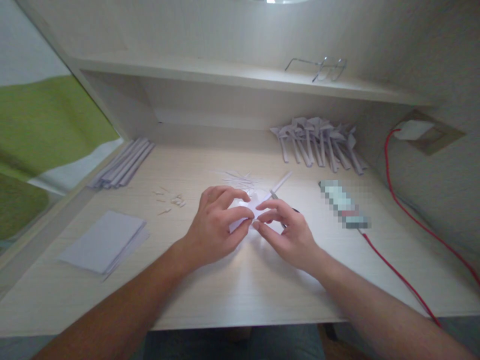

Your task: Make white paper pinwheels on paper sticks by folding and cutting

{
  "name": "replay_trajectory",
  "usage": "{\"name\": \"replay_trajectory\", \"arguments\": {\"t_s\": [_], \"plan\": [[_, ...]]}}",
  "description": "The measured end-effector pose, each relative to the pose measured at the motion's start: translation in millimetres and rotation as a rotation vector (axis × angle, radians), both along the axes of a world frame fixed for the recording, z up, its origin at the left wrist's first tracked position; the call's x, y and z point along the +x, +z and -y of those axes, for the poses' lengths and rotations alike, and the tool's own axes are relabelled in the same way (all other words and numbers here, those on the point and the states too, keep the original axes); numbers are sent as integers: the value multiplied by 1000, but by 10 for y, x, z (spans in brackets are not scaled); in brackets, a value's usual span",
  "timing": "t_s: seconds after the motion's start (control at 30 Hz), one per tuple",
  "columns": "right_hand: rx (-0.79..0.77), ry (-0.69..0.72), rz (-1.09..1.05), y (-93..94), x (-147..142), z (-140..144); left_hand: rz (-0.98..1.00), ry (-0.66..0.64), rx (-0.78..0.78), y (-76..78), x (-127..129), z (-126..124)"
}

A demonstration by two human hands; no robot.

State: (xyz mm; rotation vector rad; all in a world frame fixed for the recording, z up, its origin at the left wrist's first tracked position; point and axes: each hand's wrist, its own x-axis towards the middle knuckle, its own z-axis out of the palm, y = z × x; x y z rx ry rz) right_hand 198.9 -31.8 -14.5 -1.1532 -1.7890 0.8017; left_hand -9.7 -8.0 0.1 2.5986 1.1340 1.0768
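A small piece of white paper point(243, 212) sits between the two hands at the middle of the worktop point(240, 285), just above its surface. The left hand point(217, 225) comes in from the left and pinches the paper's left part, thumb below and curled fingers on top; the right hand point(287, 230) meets it from the right, thumb and forefinger pressed together on the paper's right edge, so the fingertips of both hands nearly touch. Most of the paper is hidden by the fingers, and its exact fold cannot be made out. Just behind the right hand a thin white paper strip point(282, 181) lies slanted, and a dark tool peeks out beside the fingers, too covered to tell what it is. Thin paper slivers point(238, 177) lie scattered just beyond the hands, with a few small scraps point(172, 201) to the left. A stack of flat white sheets point(103, 242) lies well to the left, a bundle of long folded strips point(123, 162) farther back on the left, and a heap of finished folded paper pieces point(318, 142) at the back right. A tube point(345, 205) lies to the right of the hands; its label is blurred out, so no writing can be read. A red cable point(397, 272) runs past it up to a wall socket point(414, 130). A pair of glasses point(318, 67) rests on the shelf point(225, 75) above.
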Motion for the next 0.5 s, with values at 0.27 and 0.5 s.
{"name": "replay_trajectory", "arguments": {"t_s": [0.27, 0.5], "plan": [[37, 3, -39, -43, -10, -1, 57, 50, 17, -35, -6, -20], [128, 76, 66, 11, -5, 19, 15, 3, -46, -6, -7, -2]]}}
